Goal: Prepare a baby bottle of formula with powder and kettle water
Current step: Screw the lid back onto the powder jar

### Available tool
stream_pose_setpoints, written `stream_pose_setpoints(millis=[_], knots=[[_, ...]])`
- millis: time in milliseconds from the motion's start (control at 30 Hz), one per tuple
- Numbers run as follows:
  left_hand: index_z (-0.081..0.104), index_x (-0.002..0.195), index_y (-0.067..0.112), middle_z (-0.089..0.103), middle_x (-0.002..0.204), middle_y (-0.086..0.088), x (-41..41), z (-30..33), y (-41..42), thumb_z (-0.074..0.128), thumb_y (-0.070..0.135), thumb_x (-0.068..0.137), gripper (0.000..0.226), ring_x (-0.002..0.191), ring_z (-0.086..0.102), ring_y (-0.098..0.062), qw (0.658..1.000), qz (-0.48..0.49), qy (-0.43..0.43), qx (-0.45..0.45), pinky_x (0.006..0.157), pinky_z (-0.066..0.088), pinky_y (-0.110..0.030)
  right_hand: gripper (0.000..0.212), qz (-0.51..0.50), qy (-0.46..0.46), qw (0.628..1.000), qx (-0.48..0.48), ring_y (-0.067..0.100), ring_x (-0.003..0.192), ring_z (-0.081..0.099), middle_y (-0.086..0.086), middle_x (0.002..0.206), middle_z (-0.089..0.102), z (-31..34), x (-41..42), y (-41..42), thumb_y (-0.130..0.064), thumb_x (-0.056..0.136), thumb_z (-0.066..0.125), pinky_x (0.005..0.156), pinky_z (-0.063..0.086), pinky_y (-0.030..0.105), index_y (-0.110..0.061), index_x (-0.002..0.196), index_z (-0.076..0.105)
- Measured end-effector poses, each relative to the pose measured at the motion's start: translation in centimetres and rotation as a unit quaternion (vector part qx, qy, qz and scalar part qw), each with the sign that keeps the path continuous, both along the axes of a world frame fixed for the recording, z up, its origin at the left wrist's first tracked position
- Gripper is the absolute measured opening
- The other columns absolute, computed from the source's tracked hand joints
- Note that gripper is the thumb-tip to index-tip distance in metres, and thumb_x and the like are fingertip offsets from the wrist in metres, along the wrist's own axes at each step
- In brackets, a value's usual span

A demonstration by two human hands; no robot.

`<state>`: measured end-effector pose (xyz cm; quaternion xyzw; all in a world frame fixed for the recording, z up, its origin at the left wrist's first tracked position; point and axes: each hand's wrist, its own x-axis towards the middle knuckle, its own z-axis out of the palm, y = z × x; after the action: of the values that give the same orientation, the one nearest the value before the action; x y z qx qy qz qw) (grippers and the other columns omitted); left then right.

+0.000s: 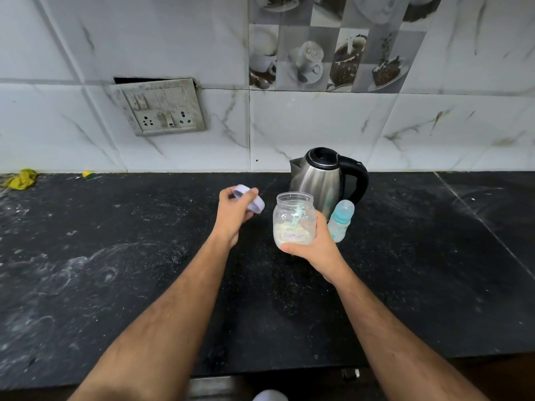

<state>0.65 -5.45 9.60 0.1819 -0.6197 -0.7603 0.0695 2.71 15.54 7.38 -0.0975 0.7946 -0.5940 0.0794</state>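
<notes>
Right hand point(314, 244) grips the clear plastic formula jar point(293, 219) before the steel kettle point(318, 180); left hand point(236, 212) pinches its lilac lid point(249, 201); scooping, pouring remain.

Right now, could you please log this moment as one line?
left hand: holds lid | right hand: grips formula jar, open | baby bottle: capped, beside kettle

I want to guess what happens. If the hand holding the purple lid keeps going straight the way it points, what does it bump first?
Probably nothing soon. The left hand with the lid points up over bare counter toward the wall; depth is unclear.
</notes>
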Motion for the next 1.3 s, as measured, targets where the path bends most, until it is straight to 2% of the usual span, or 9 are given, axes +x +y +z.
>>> stream_pose_setpoints(millis=[133, 267, 400, 567, 767, 1000, 1100, 1167, 1300], knots=[[0.034, 0.138, 0.004, 0.062, 0.119, -0.018, -0.5, 3.9, 1.4, 0.070, 0.034, 0.089, 0.068, 0.091, 0.073, -0.017, 0.995, -0.042, 0.053, 0.076, 0.107, 0.046, -0.045, 0.106, 0.006, -0.010, 1.000, -0.021, 0.006, 0.122, 0.056, -0.006, 0.134, 0.054, 0.5, 0.3, 0.1, -0.026, 0.055, 0.091, 0.103, 0.050, 0.034, -0.021, 0.142, 0.032], [0.034, 0.129, 0.010, 0.062, 0.101, -0.006, 0.2, 5.5, 3.5, 0.072, 0.022, 0.089, 0.056, 0.074, 0.069, -0.006, 0.990, -0.104, 0.065, 0.068, 0.098, 0.052, -0.038, 0.099, 0.014, -0.010, 0.999, -0.041, 0.006, 0.121, 0.056, -0.005, 0.133, 0.053, 1.3, 0.4, 0.0, -0.012, 0.061, 0.089, 0.097, 0.051, 0.024, -0.017, 0.141, 0.031], [0.044, 0.130, 0.020, 0.066, 0.115, -0.012, 0.9, 6.0, 3.8, 0.079, 0.029, 0.071, 0.070, 0.102, 0.067, -0.018, 0.984, -0.170, 0.057, -0.018, 0.100, 0.052, -0.037, 0.098, 0.013, 0.000, 0.998, -0.053, 0.007, 0.120, 0.057, -0.003, 0.132, 0.054, 2.1, 0.2, 0.4, -0.014, 0.060, 0.087, 0.092, 0.051, 0.021, -0.015, 0.140, 0.032], [0.064, 0.128, 0.024, 0.069, 0.123, 0.002, 0.7, 7.6, 3.9, 0.068, 0.034, 0.078, 0.051, 0.114, 0.065, -0.014, 0.958, -0.243, 0.065, -0.140, 0.107, 0.048, -0.039, 0.097, 0.028, 0.006, 0.998, -0.049, 0.004, 0.115, 0.060, -0.006, 0.128, 0.056, 2.9, 0.3, 0.7, -0.022, 0.057, 0.089, 0.091, 0.052, 0.025, -0.021, 0.137, 0.034], [0.072, 0.114, 0.039, 0.069, 0.123, 0.010, 0.7, 10.0, 4.5, 0.039, 0.077, 0.086, 0.057, 0.117, 0.061, -0.008, 0.926, -0.272, 0.044, -0.259, 0.109, 0.044, -0.041, 0.096, 0.027, 0.023, 0.999, -0.033, 0.008, 0.114, 0.063, -0.008, 0.125, 0.060, 3.4, 0.4, 0.6, -0.034, 0.055, 0.090, 0.096, 0.055, 0.038, -0.028, 0.135, 0.036], [0.071, 0.113, 0.007, 0.073, 0.109, -0.015, 0.5, 10.4, 5.2, 0.058, 0.056, 0.087, 0.057, 0.105, 0.068, -0.031, 0.927, -0.273, 0.067, -0.250, 0.101, 0.051, -0.049, 0.085, -0.003, 0.045, 0.998, -0.039, 0.000, 0.105, 0.065, -0.011, 0.116, 0.064, 4.1, 0.6, 0.3, -0.025, 0.063, 0.089, 0.091, 0.055, 0.030, -0.029, 0.131, 0.038], [0.075, 0.109, 0.015, 0.074, 0.112, -0.006, 0.5, 10.4, 5.5, 0.061, 0.040, 0.095, 0.032, 0.106, 0.069, -0.022, 0.928, -0.270, 0.070, -0.245, 0.100, 0.053, -0.041, 0.079, -0.014, 0.057, 0.998, -0.032, -0.008, 0.101, 0.063, -0.013, 0.111, 0.063, 4.4, 0.9, 0.2, -0.016, 0.069, 0.088, 0.083, 0.052, 0.020, -0.026, 0.130, 0.039], [0.075, 0.105, 0.025, 0.074, 0.113, 0.006, 0.5, 10.3, 5.5, 0.063, 0.036, 0.095, 0.019, 0.103, 0.069, -0.010, 0.926, -0.271, 0.065, -0.256, 0.097, 0.053, -0.033, 0.083, -0.015, 0.060, 0.998, -0.022, -0.006, 0.102, 0.063, -0.013, 0.112, 0.064, 4.6, 1.2, 0.0, -0.025, 0.065, 0.088, 0.085, 0.053, 0.022, -0.022, 0.132, 0.040], [0.075, 0.107, 0.023, 0.075, 0.110, 0.005, 0.9, 10.5, 5.3, 0.061, 0.035, 0.095, 0.021, 0.098, 0.071, -0.010, 0.926, -0.277, 0.068, -0.247, 0.091, 0.055, -0.030, 0.092, -0.012, 0.056, 0.998, -0.017, 0.002, 0.105, 0.065, -0.013, 0.115, 0.064, 4.9, 1.5, -0.2, -0.040, 0.057, 0.085, 0.090, 0.056, 0.031, -0.024, 0.135, 0.040]])
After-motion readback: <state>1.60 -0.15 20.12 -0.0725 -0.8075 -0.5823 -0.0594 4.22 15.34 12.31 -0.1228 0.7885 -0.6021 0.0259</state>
